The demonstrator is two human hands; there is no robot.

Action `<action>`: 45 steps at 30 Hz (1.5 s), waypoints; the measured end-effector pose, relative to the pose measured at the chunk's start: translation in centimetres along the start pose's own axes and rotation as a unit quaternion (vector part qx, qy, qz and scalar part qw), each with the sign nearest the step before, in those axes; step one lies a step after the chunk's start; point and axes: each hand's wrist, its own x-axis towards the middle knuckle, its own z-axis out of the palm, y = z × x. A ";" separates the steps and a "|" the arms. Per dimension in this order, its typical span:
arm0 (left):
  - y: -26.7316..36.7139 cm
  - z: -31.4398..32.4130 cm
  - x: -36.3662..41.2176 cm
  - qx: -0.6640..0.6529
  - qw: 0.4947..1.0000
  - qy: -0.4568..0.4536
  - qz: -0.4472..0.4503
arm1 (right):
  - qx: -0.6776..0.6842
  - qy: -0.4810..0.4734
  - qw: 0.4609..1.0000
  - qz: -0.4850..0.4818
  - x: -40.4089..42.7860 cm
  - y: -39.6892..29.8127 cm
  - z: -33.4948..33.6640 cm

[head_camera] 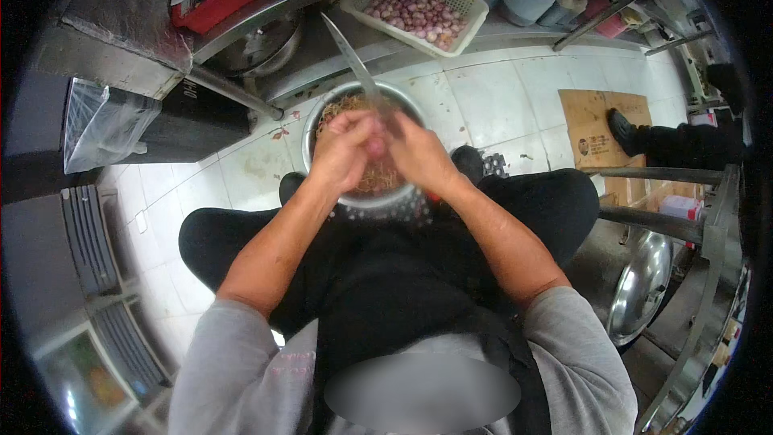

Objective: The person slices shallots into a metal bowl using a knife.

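My left hand [341,154] has its fingers curled around a small pinkish shallot [375,146], which is blurred. In my right hand [423,151] is a knife [351,54], its long blade pointing up and away to the left. Its handle is mostly hidden by the hand. Both hands are close together over a round metal bowl [307,139] between my knees. Brown, stringy bits and reddish pieces [377,180] lie inside the bowl, partly covered by my hands. Beyond it, a white plastic basket [474,27] holds many peeled-looking purple shallots [416,12].
A steel shelf [241,36] with a leg [235,93] stands ahead. Left of it is a black bin [205,109] with a plastic bag [109,127]. At right, another person's shoe [621,132] rests on flat cardboard [583,115], near a metal rack [664,217] and a shiny lid [643,290].
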 end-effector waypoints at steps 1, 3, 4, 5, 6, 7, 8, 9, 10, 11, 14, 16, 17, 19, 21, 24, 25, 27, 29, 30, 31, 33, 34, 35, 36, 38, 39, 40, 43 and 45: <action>0.1 0.3 0.0 0.004 1.000 0.004 0.005 | 0.007 -0.007 1.000 0.007 0.1 0.2 0.0; 0.3 1.2 -0.1 -0.001 1.000 0.027 0.015 | 0.026 0.003 1.000 0.005 0.1 0.3 0.2; 0.3 1.6 -0.2 -0.005 0.998 0.049 0.023 | 0.046 0.015 0.999 0.004 0.0 0.2 0.3; 0.2 1.4 -0.1 -0.005 0.998 0.050 0.024 | 0.046 0.014 0.999 0.003 -0.2 0.2 0.3; 0.2 1.1 -0.2 -0.007 0.998 0.044 0.033 | 0.020 0.000 1.000 -0.005 -0.6 -0.4 0.1; 0.1 0.8 -0.2 -0.008 0.998 0.038 0.041 | -0.006 -0.014 1.000 -0.012 -0.7 -0.8 0.1; 0.1 0.6 -0.2 -0.008 0.998 0.039 0.041 | -0.005 -0.014 1.000 -0.012 -0.7 -0.6 0.2; 0.1 0.6 -0.2 0.021 0.998 0.043 0.037 | -0.022 -0.010 0.999 -0.023 -0.5 -0.4 0.3; 0.1 0.6 -0.3 0.050 0.997 0.048 0.033 | -0.038 -0.006 0.999 -0.035 -0.5 -0.3 0.4; 0.1 0.6 -0.3 0.051 0.997 0.048 0.031 | -0.038 -0.005 0.999 -0.033 -0.5 -0.1 0.3; 0.4 0.9 -0.2 0.040 0.998 0.047 0.025 | 0.011 -0.018 1.000 -0.004 -0.2 -0.2 0.0; 0.5 1.0 0.0 0.023 0.999 0.024 0.011 | 0.039 0.024 0.999 -0.001 0.0 0.4 0.3; 0.5 1.1 0.0 0.023 0.999 0.023 0.011 | 0.038 0.024 0.999 -0.001 -0.1 0.7 0.2; 0.6 1.5 -0.2 0.027 0.999 0.047 0.006 | 0.021 0.016 0.999 0.019 -0.1 0.2 -0.1; 0.9 1.8 -0.4 0.027 0.998 0.048 0.003 | 0.010 0.008 1.000 0.015 -0.3 -0.6 -0.5; 0.6 1.5 -0.3 0.034 0.998 0.044 0.007 | -0.006 -0.001 1.000 0.019 -0.3 -0.9 -0.8; 0.5 1.2 -0.2 0.040 0.998 0.041 0.014 | -0.011 -0.004 1.000 0.026 -0.3 -1.0 -0.9; 0.6 0.7 0.0 0.030 0.999 0.023 0.017 | -0.014 0.013 0.999 0.028 0.0 -0.6 -1.1; 0.6 0.4 0.2 0.019 1.000 0.004 0.020 | -0.018 0.030 0.999 0.031 0.2 -0.4 -1.4; 0.6 0.5 0.3 0.019 1.000 0.008 0.021 | -0.030 0.022 0.999 0.040 0.2 -0.5 -1.6; 0.6 0.5 0.3 0.019 1.000 0.012 0.021 | -0.042 0.014 0.998 0.049 0.3 -0.5 -1.7; 0.5 0.6 0.2 0.025 0.999 0.017 0.024 | -0.033 0.002 0.999 0.036 0.2 -0.3 -1.4; 0.5 0.6 0.1 0.031 0.999 0.023 0.026 | -0.023 -0.010 0.999 0.023 0.1 -0.2 -1.2; 0.5 0.7 0.0 0.031 0.999 0.023 0.026 | -0.023 -0.010 0.999 0.023 0.0 -0.1 -1.1; 0.4 0.7 0.0 0.050 0.998 0.031 0.031 | 0.006 -0.016 1.000 -0.009 -0.1 -0.2 -0.9; 0.3 0.6 -0.2 0.068 0.996 0.040 0.035 | 0.036 -0.022 0.998 -0.040 -0.2 -0.4 -0.8; 0.3 0.6 -0.2 0.086 0.995 0.040 0.034 | 0.023 -0.034 0.999 -0.024 -0.2 -0.8 -1.0; 0.3 0.6 -0.2 0.104 0.993 0.041 0.032 | 0.010 -0.047 0.999 -0.008 -0.2 -1.0 -1.1; 0.3 0.8 -0.3 0.113 0.993 0.039 0.017 | -0.006 -0.046 0.997 0.055 0.3 -0.5 -1.7; 0.4 0.9 -0.2 0.085 0.996 0.028 0.013 | -0.007 -0.017 0.999 0.042 0.3 -0.1 -1.6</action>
